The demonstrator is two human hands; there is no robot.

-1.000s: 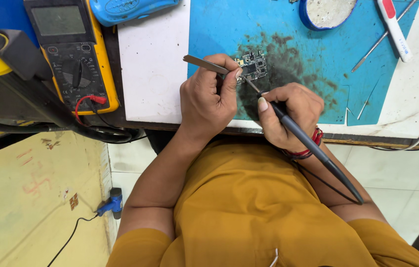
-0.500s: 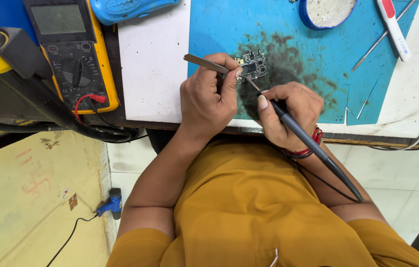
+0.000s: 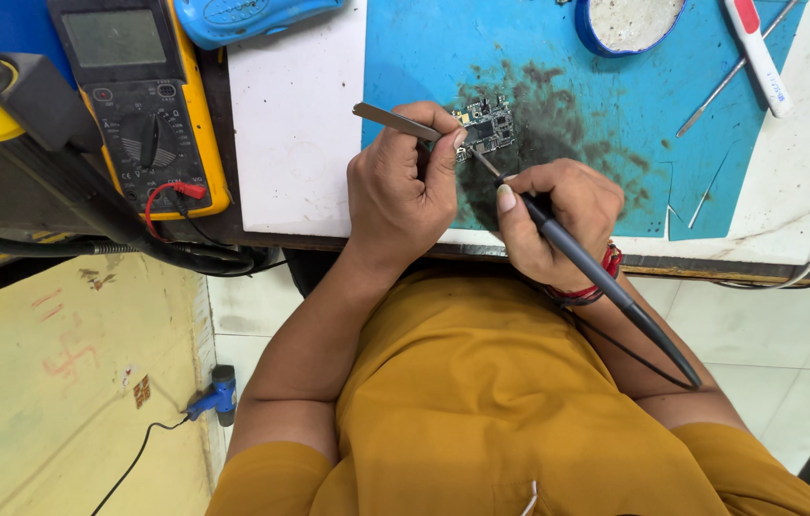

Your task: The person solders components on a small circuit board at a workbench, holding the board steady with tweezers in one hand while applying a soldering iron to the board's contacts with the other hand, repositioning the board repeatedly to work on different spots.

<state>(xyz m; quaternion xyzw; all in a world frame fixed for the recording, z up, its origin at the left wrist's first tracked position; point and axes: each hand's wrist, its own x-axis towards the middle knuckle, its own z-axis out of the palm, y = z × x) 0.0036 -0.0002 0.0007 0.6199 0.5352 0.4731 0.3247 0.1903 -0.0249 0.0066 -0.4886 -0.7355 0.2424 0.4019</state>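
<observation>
A small circuit board point(image 3: 484, 124) lies on the blue work mat point(image 3: 606, 105), in the middle of a dark sooty stain, and everything else is easiest placed from that board. The person's left hand point(image 3: 403, 186) sits just to the board's left, fingers curled together and pinching a pair of metal tweezers point(image 3: 395, 120); the tweezers' tips reach the board's left edge while their back end sticks out away from the board. The right hand point(image 3: 558, 215) is just below and to the right of the board, closed in a pen grip around a dark soldering iron point(image 3: 596, 277). The iron's thin tip touches the board's lower edge, and its handle and cord trail back over the wrist, which wears a red thread band point(image 3: 606, 272).

Left of the board, past the hand, a white slab point(image 3: 295, 124) covers the bench. Further left lies a yellow multimeter point(image 3: 142, 105) with red and black leads plugged in. Above and to the right of the board sits a round blue tin point(image 3: 629, 21), and beyond that a white and red pen-like tool point(image 3: 758, 57) beside a thin metal probe point(image 3: 720, 81).
</observation>
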